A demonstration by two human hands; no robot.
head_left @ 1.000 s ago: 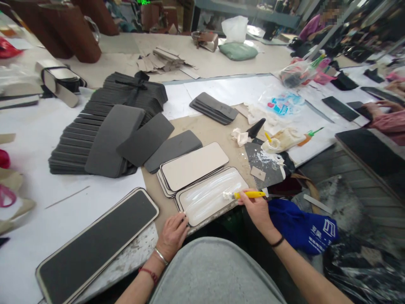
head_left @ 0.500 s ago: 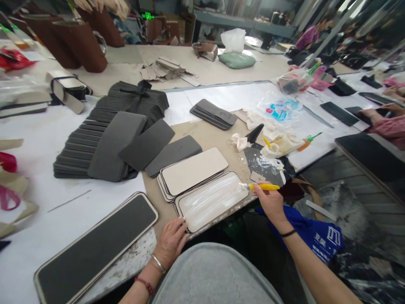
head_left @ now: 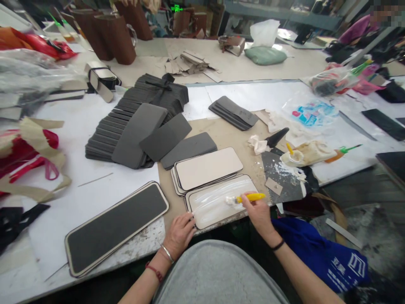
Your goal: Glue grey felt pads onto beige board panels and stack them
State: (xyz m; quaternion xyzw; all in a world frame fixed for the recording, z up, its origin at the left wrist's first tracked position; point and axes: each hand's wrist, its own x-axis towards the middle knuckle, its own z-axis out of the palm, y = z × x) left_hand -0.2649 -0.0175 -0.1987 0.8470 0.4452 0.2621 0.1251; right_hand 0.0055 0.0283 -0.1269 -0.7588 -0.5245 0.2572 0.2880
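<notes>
My right hand (head_left: pixel 257 214) is closed around a yellow-handled brush (head_left: pixel 255 197). White wet paste covers its head, which touches the upper face of a cream panel (head_left: pixel 209 211) with rounded corners and a dark edge. White streaks run along this panel. At its near left corner rest the fingertips of my left hand (head_left: pixel 181 231), laid out fairly flat with the thumb hidden. Just behind lies a stack of similar cream panels (head_left: pixel 209 168), bare on top. A longer dark panel with a cream border (head_left: pixel 117 230) lies left of my left hand.
Behind are a bundle of dark grey panels (head_left: pixel 139 114) and a smaller grey stack (head_left: pixel 233 112). To the right, a paste-smeared dark board (head_left: pixel 274 171) sits by a whitish bottle (head_left: pixel 308 152). A blue bag (head_left: pixel 316 249) hangs below the table edge.
The brush in my right hand has moved left, from the panel's right end toward its middle. My left hand stays at the corner. The camera view has turned left.
</notes>
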